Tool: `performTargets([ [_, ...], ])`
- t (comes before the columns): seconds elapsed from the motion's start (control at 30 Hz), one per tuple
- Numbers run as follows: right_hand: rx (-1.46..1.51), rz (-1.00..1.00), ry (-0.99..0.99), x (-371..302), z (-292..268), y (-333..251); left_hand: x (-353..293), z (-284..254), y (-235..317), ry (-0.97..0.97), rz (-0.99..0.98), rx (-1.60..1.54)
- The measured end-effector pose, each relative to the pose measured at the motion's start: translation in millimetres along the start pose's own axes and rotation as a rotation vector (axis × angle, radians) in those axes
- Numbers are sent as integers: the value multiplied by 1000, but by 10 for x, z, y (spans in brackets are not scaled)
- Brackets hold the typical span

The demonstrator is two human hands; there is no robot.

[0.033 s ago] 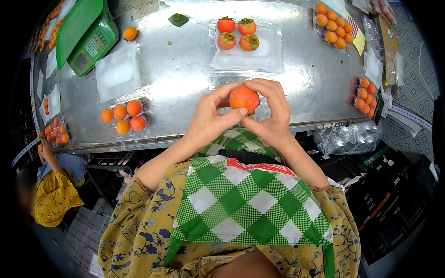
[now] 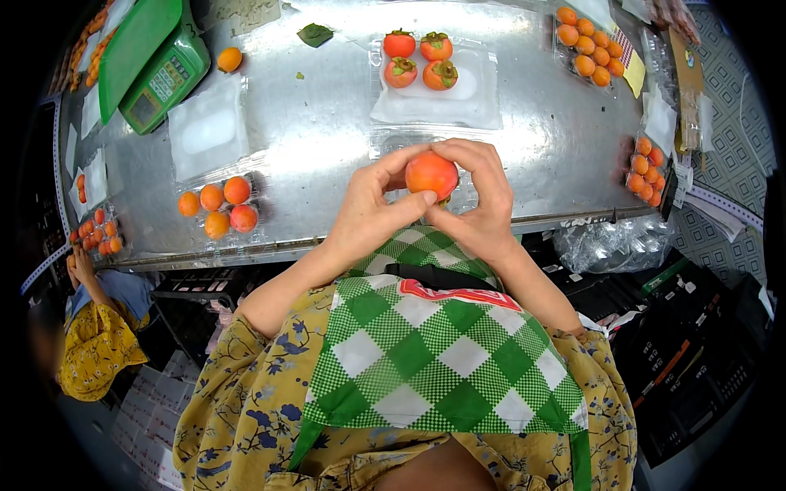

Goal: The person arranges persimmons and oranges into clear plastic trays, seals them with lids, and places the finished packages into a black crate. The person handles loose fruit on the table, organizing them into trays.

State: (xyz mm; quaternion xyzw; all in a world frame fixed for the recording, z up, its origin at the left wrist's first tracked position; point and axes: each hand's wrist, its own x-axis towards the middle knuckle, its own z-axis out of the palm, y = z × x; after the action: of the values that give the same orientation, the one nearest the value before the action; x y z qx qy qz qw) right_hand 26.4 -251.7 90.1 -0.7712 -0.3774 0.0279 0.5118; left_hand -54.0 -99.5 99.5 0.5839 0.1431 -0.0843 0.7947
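Note:
An orange-red persimmon (image 2: 431, 173) is held up between both hands, just above the near edge of the metal table. My left hand (image 2: 372, 200) has its fingers curled round the left side, with the thumb across the lower front. My right hand (image 2: 483, 196) cups the top and right side, its thumb low near the green leaf at the fruit's underside. Beyond my hands, several persimmons (image 2: 436, 47) with green leaf caps sit at the far side of a clear plastic tray (image 2: 483, 102) with a white pad. Clear plastic under my hands is mostly hidden.
Several orange fruits (image 2: 212, 197) rest in a clear tray at left, near a padded tray (image 2: 207, 123). A green scale (image 2: 160, 82) stands at far left, with one loose fruit (image 2: 229, 59) beside it. Filled trays (image 2: 585, 45) line the right. Another person's arm (image 2: 88, 282) shows at left.

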Motion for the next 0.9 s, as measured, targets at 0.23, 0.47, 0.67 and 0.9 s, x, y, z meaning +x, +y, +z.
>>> performTargets([
  [0.23,-32,-20,31,-5,6,12,0,-6,-1,-11,-7,-71],
  [0.47,-104,-67,48,10,28,-28,9,-9,-11,-6,-26,-84],
  [0.67,-117,-86,50,18,39,-44,13,-12,-33,4,-33,-107],
  [0.9,-118,-86,34,12,56,-20,13,-25,-32,10,-40,-89],
])
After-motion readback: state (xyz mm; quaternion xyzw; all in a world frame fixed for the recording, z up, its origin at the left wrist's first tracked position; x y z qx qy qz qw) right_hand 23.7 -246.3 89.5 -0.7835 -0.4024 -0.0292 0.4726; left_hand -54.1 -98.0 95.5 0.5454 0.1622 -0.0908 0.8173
